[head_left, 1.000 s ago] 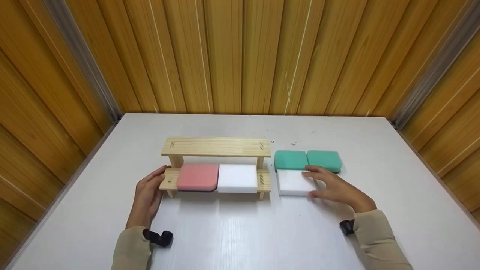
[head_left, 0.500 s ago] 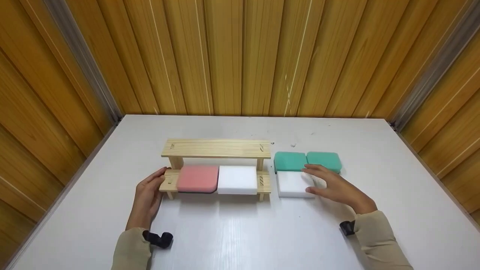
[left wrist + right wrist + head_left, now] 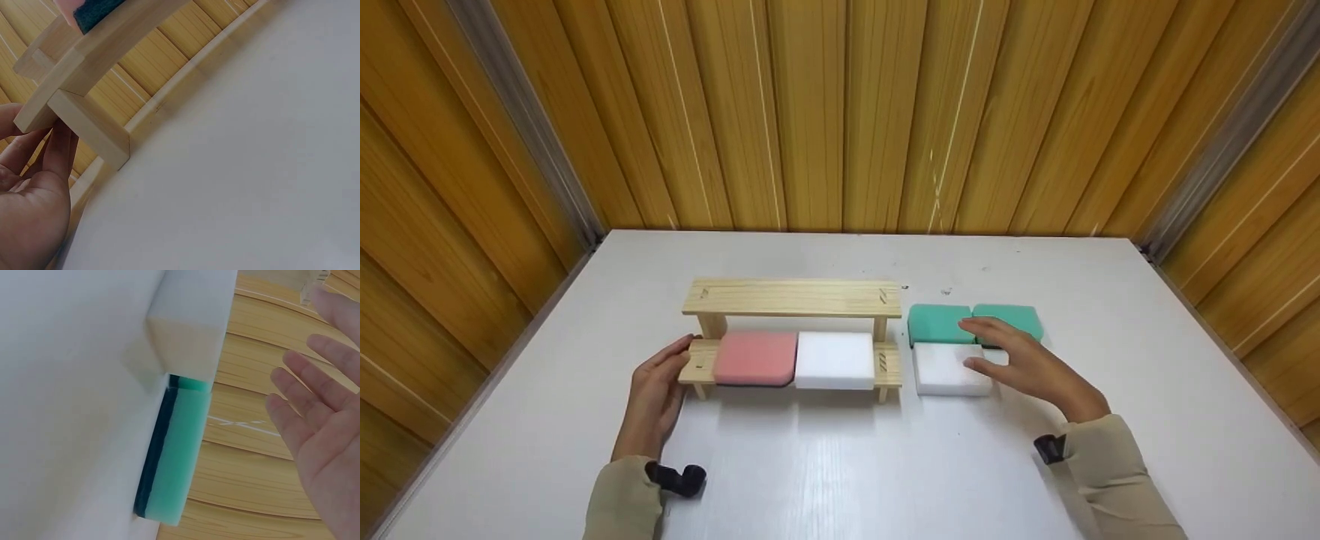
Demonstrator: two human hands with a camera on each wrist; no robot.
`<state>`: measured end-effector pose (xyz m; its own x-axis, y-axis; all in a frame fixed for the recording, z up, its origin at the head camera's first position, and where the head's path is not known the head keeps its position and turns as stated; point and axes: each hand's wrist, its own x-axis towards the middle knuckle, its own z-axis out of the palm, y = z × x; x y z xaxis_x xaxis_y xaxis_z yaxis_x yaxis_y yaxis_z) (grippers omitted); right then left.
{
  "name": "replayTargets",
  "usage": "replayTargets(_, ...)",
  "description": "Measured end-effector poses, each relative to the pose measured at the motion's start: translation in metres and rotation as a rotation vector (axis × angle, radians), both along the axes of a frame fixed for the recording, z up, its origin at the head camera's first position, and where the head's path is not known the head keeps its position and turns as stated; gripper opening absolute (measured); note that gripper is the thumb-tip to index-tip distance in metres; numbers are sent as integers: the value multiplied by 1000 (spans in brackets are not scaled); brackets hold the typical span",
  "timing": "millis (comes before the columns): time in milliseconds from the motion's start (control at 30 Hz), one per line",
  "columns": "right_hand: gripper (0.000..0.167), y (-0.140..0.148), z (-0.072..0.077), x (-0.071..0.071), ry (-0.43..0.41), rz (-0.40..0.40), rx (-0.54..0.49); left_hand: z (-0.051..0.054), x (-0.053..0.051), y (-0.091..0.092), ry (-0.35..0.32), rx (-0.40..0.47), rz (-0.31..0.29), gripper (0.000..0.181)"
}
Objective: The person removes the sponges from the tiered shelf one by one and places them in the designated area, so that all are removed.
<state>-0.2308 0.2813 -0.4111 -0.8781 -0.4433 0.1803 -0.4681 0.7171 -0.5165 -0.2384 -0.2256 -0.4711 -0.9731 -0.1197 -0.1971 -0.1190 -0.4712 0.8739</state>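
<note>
A small two-tier wooden rack stands on the white table. My left hand holds the left end of its lower board, thumb above and fingers beneath in the left wrist view. On that board a pink sponge and a white sponge sit side by side. My right hand hovers with spread fingers above another white sponge on the table, right of the rack. The right wrist view shows the palm apart from everything. Behind that white sponge lie two green sponges, the right one partly hidden by my hand.
The white table reaches back to a wood-patterned wall. Similar panels flank both sides. A dark scouring layer shows on a green sponge in the right wrist view.
My right hand has risen off the white sponge on the table and shifted slightly back, its fingers spreading. The left hand and the rack keep their place.
</note>
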Motion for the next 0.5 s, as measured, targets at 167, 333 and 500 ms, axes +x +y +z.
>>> replayTargets(167,59,-8,8,0,15,17,-4,1,0,0,-12,6,6,49)
replayTargets(333,58,-17,14,-1,66,71,-9,1,-1,0,-10,-13,6,48)
replayTargets(500,57,-26,20,-2,110,131,-17,0,0,0,2,-39,-7,48)
